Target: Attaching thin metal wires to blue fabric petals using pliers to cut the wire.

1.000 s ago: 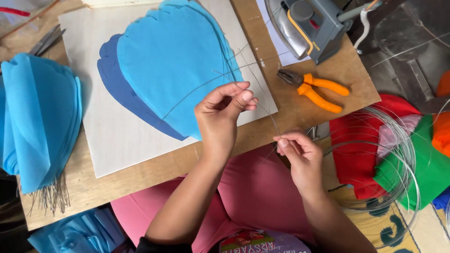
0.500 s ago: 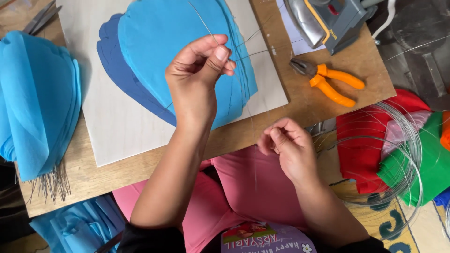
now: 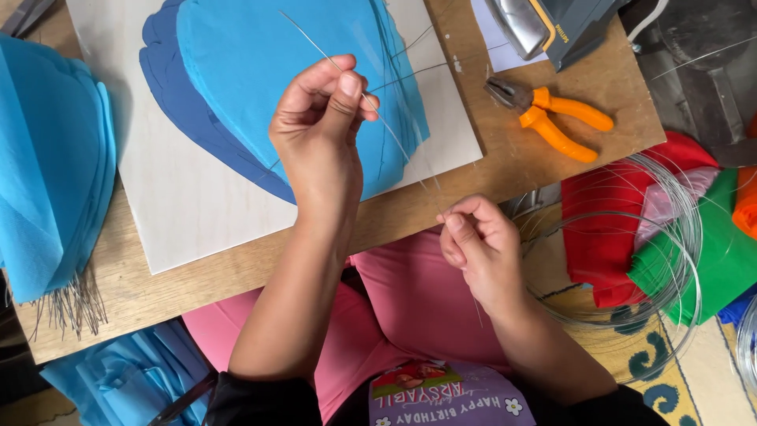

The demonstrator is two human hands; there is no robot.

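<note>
- Light blue is seen on the cut fabric [image 3: 284, 87] — dark blue beneath.
- Orange handles are shown on the pliers [image 3: 552, 118].
- Red cloth [image 3: 599, 213] and green cloth [image 3: 710, 252] are piled together.
- The wire [image 3: 394, 134] is seen as silver-grey.

I count my two hands, left [image 3: 319, 118] and right [image 3: 477, 241], pinching one thin wire [image 3: 386, 126]. One pair of orange pliers [image 3: 552, 118] lies on one board [image 3: 552, 170]. One white sheet [image 3: 181, 197] carries two blue petal shapes [image 3: 260, 71]. One wire coil [image 3: 631, 252] sits beside me.
</note>
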